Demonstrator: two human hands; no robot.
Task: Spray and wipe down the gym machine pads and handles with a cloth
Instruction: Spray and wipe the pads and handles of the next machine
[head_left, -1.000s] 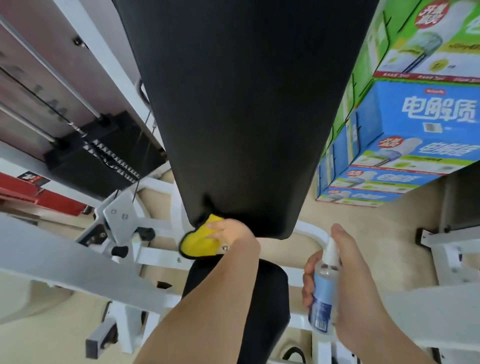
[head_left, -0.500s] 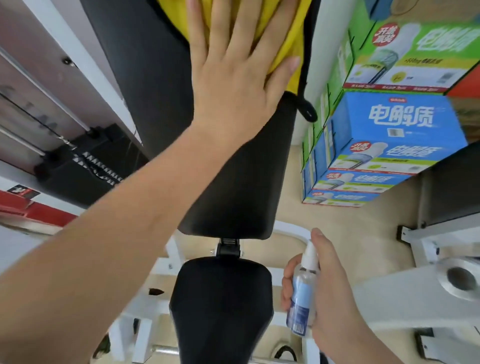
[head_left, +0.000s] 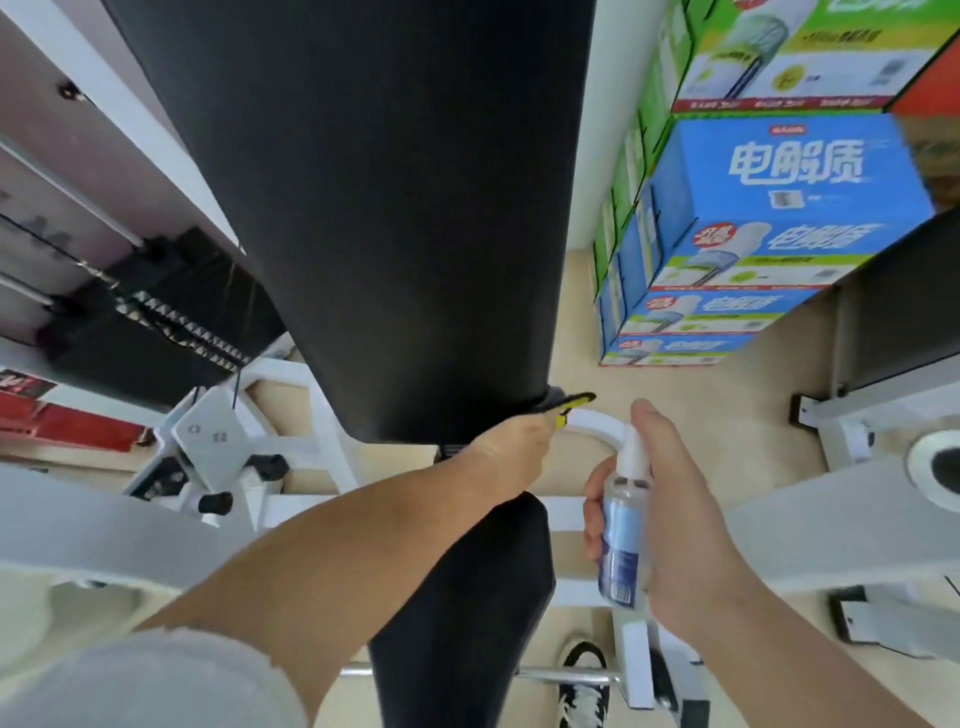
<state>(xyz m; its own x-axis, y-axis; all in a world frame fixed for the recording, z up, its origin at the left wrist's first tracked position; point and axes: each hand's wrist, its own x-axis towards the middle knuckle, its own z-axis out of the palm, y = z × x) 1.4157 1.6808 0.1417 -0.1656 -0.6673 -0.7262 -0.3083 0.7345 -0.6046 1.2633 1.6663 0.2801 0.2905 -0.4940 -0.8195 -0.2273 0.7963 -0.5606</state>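
Back pad (head_left: 363, 208) — black, smooth, long

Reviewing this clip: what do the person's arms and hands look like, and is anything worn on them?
Both hands are bare: the left hand and right hand show no gloves, rings or watch. The left arm has a light grey sleeve with a rough, frayed-looking edge at the upper arm; below it the arm is uncovered. The right forearm is uncovered as far as the frame shows.

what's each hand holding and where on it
The right hand grips the spray bottle round its body. The left hand holds the yellow cloth against the black pad; by which part cannot be told.
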